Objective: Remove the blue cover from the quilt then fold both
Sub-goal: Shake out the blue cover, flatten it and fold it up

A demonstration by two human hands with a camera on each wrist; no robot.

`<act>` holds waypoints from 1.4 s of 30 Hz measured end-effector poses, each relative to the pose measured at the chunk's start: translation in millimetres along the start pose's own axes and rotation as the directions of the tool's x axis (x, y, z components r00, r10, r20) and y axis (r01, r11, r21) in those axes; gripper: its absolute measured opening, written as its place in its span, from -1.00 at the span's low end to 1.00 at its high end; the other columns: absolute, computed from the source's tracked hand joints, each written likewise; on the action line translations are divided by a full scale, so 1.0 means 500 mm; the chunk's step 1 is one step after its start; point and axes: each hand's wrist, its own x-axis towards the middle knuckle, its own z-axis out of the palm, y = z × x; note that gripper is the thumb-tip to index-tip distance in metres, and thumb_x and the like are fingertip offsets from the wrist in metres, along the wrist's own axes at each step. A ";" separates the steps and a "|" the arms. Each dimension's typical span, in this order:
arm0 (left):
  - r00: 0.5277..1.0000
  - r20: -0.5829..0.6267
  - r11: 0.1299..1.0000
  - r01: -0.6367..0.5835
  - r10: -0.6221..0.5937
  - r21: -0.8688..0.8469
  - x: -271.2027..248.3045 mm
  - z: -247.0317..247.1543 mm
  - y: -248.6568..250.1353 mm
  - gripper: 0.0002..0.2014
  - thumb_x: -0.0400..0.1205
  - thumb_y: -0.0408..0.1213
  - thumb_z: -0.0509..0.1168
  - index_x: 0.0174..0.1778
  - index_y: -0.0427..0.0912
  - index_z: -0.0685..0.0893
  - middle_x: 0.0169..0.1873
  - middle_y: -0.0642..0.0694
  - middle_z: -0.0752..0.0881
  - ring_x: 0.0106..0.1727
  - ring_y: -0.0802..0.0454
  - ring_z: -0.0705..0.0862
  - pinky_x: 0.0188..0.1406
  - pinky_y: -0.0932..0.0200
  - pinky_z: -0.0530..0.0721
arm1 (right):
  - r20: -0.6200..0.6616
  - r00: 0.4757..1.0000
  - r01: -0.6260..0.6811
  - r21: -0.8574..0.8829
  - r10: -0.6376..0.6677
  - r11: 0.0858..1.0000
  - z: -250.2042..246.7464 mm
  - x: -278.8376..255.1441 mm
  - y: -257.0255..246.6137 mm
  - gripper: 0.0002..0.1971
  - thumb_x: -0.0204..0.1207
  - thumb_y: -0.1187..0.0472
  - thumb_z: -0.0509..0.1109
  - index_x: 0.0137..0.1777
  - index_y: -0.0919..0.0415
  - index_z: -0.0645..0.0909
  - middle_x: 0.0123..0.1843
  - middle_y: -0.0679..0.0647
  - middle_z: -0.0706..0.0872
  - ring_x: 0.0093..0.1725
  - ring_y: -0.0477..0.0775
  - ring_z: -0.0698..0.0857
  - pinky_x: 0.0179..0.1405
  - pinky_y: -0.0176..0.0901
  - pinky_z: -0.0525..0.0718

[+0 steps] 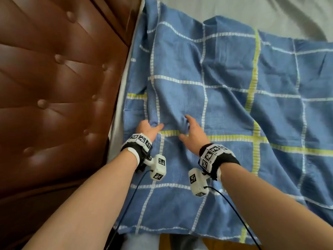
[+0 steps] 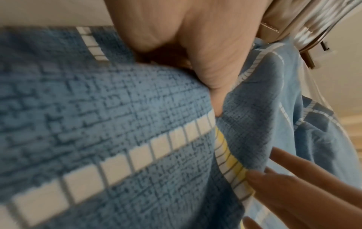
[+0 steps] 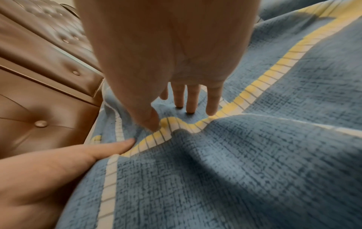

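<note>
The blue cover, checked with white and yellow stripes, lies spread and wrinkled over the bed. My left hand grips a raised fold of it near the left edge, thumb on top and fingers tucked under the cloth. In the left wrist view the thumb presses into that fold of the cover. My right hand sits just to the right, fingers straight and spread, their tips resting on the cover beside a yellow stripe. No separate quilt shows.
A brown tufted leather headboard runs along the left, close to my left hand. Pale bed sheet shows beyond the cover's far edge. The cover's near edge hangs at the bedside over a strip of floor. Thin cables trail from both wrists.
</note>
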 end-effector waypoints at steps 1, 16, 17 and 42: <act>0.999 -0.024 1.000 -0.029 0.029 -0.010 0.002 -0.008 -0.006 -0.60 0.51 0.00 0.47 -0.10 -0.32 0.63 -0.21 -0.13 0.67 -0.11 -0.13 0.69 -0.25 0.16 0.56 | -0.006 1.000 -0.009 -0.006 0.009 1.000 0.007 0.002 0.000 -0.23 0.55 0.14 0.43 0.69 0.05 0.12 0.60 0.19 0.39 0.50 0.25 0.49 0.44 0.22 0.52; 0.964 -0.210 0.984 0.143 -0.163 -0.104 0.001 -0.124 -0.063 0.01 0.37 0.22 0.51 0.54 -0.34 0.26 0.49 -0.32 0.41 0.48 -0.28 0.44 0.51 -0.11 0.39 | 0.199 0.964 -0.143 -0.182 0.179 0.973 0.092 0.030 -0.108 -0.10 0.46 0.13 0.48 0.70 0.00 0.02 0.76 0.13 -0.08 0.71 0.30 0.10 0.66 0.15 0.23; 0.969 -0.161 0.978 0.167 -0.187 -0.128 0.006 -0.128 -0.068 0.08 0.25 0.26 0.56 0.52 -0.31 0.28 0.46 -0.29 0.45 0.46 -0.26 0.48 0.50 -0.12 0.42 | 0.188 0.966 -0.147 -0.167 0.178 0.975 0.094 0.026 -0.104 -0.11 0.47 0.14 0.48 0.70 0.02 0.03 0.76 0.15 -0.05 0.70 0.30 0.14 0.65 0.15 0.25; 0.850 0.526 0.987 0.097 -0.015 -0.128 -0.296 -0.027 0.116 -0.30 0.57 0.42 0.11 0.39 -0.05 0.59 0.20 -0.07 0.76 0.18 -0.08 0.74 0.38 -0.20 0.55 | -0.075 0.960 -0.212 0.431 0.269 0.877 0.010 -0.263 -0.007 -0.46 0.39 0.26 0.55 0.30 0.22 0.38 0.11 0.13 0.66 0.16 0.18 0.67 0.10 0.00 0.62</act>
